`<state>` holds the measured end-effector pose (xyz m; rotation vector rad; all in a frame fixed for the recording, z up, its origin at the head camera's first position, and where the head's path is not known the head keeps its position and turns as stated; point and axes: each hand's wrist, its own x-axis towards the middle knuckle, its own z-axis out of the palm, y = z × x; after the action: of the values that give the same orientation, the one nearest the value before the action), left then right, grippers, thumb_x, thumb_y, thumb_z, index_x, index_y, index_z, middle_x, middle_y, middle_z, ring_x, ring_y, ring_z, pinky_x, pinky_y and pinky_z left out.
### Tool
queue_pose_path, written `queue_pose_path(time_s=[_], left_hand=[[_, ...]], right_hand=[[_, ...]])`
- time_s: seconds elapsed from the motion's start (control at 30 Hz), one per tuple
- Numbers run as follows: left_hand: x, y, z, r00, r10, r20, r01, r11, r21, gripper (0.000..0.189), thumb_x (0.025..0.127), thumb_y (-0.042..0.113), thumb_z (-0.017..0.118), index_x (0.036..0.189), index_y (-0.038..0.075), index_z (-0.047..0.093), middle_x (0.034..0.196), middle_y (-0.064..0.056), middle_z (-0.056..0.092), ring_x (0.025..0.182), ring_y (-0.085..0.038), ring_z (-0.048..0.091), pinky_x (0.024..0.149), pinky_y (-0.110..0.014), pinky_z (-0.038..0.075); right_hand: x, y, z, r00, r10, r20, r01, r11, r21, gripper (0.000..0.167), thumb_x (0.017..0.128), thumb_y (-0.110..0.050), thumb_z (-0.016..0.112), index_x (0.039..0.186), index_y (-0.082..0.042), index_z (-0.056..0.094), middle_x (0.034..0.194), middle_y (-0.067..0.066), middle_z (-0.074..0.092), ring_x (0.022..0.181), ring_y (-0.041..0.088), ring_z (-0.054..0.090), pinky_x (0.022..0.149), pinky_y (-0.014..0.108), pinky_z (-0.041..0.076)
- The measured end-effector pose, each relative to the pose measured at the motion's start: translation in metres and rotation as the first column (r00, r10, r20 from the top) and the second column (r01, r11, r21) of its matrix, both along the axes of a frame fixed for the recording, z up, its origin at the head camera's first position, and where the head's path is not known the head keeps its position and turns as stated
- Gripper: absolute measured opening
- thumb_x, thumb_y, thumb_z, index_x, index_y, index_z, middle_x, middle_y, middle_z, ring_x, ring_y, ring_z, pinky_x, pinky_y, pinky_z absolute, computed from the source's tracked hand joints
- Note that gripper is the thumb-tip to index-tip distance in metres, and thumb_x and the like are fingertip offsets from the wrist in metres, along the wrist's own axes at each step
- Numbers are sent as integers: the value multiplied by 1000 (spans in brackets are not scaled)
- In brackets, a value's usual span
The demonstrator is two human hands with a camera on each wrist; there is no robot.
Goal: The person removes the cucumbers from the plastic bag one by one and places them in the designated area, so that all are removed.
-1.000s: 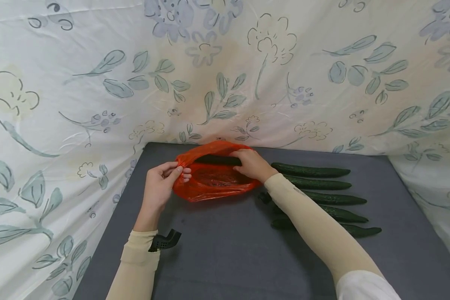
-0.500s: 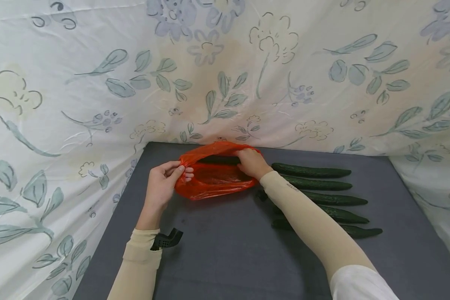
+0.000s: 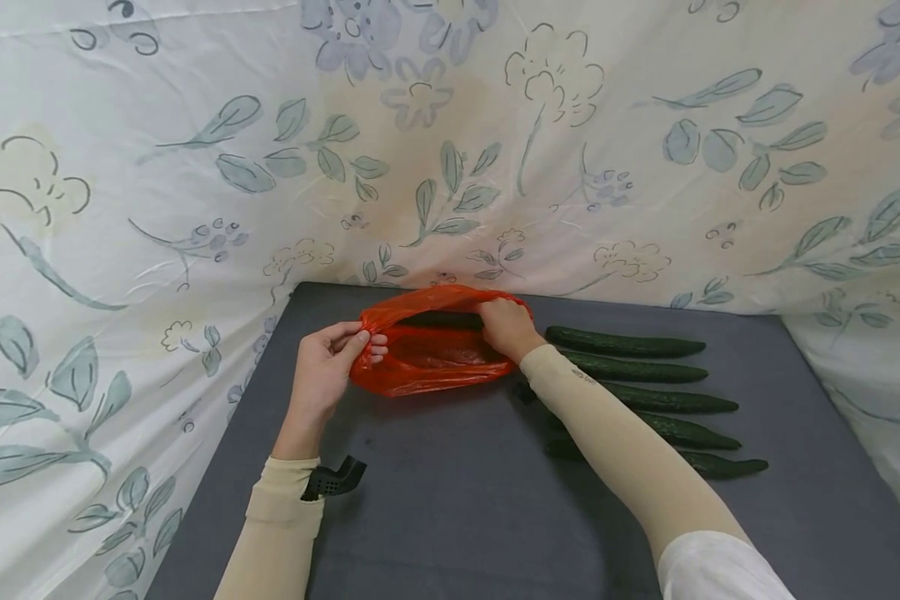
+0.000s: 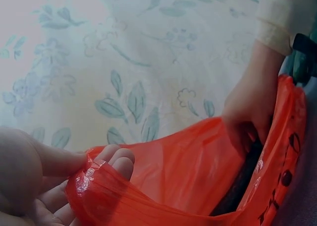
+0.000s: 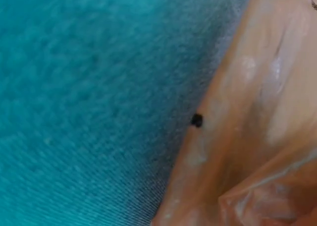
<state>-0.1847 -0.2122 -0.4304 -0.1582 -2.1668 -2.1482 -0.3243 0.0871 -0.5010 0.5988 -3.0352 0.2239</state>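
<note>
A red plastic bag [image 3: 420, 385] lies with its mouth held apart near the back of the table. My left hand [image 3: 318, 371] pinches the left edge of its rim between thumb and fingers. Through the mouth reaches my right hand [image 3: 507, 327], whose fingers grip the right end of a dark green cucumber [image 3: 444, 320] inside the bag. In the left wrist view the same cucumber [image 4: 241, 181] slants down into the bag, its lower end hidden by red plastic. The right wrist view holds only blurred bag plastic [image 5: 237, 127] and a teal-looking surface.
Several cucumbers [image 3: 667, 402] lie in a row on the right of the dark grey table [image 3: 450, 500], partly covered by the right forearm. A floral cloth [image 3: 450, 150] rises behind the table and along its sides. A black wrist mount [image 3: 335, 479] sticks out from the left sleeve.
My right hand has shifted slightly rightward, and the bag's right rim now reaches farther over it. The left hand keeps its pinch on the rim. The cucumbers on the table have stayed put.
</note>
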Motion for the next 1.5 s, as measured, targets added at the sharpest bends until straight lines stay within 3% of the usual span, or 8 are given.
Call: queue_pose_path(time_s=[0.23,0.53,0.8,1.03,1.17,1.37,1.5], left_hand=[[0,1,-1,1000,5,-3,-5,1000,8,30,108,-1,64,135,-15,64,109,-27,77,89,-31,81,82,-33,66],[-1,1,-1,1000,9,-15,-9,1000,9,29,108,-2,64,135,-15,64,109,-28,77,84,-20,81,82,-33,66],[-1,1,-3,1000,17,-12,-17,1000,3,30,108,0,64,135,-15,64,110,-29,77,86,-24,81,83,-34,66],[-1,1,-3,1000,20,-18,-20,1000,-3,30,108,-1,64,135,-15,63,109,-29,76,89,-32,81,83,-34,66],[0,1,-2,1000,22,-17,-22,1000,-5,30,109,0,64,136,-14,63,111,-30,76,91,-36,80,83,-34,66],[0,-1,-3,1000,24,-7,-24,1000,-1,31,109,1,64,136,-14,63,112,-31,76,85,-20,81,83,-33,66],[0,-1,-3,1000,26,-5,-26,1000,-2,31,109,1,64,136,-14,63,112,-32,75,86,-23,81,83,-33,66]], right_hand=[[2,4,-2,998,20,-53,-23,998,-55,25,94,-5,81,118,-12,81,109,10,79,96,32,73,93,57,63],[10,2,12,994,73,-80,-79,994,-75,29,94,-5,83,121,-13,83,112,9,80,98,33,74,89,56,64],[21,0,22,996,83,-42,-86,991,-103,40,96,-7,82,135,-13,79,124,8,78,108,32,74,94,54,63],[33,-5,33,994,103,-35,-107,984,-142,42,95,-6,82,137,-11,77,128,8,77,111,31,74,96,51,63],[40,-8,39,992,124,-35,-127,980,-152,44,95,-2,80,138,-11,77,129,9,77,110,30,74,92,49,64],[50,-10,50,990,134,-51,-140,981,-138,45,95,-1,77,139,-13,76,129,8,77,102,30,75,81,45,65],[56,-10,57,989,135,-66,-143,981,-130,46,96,0,75,140,-14,76,130,7,77,101,30,75,78,46,64]])
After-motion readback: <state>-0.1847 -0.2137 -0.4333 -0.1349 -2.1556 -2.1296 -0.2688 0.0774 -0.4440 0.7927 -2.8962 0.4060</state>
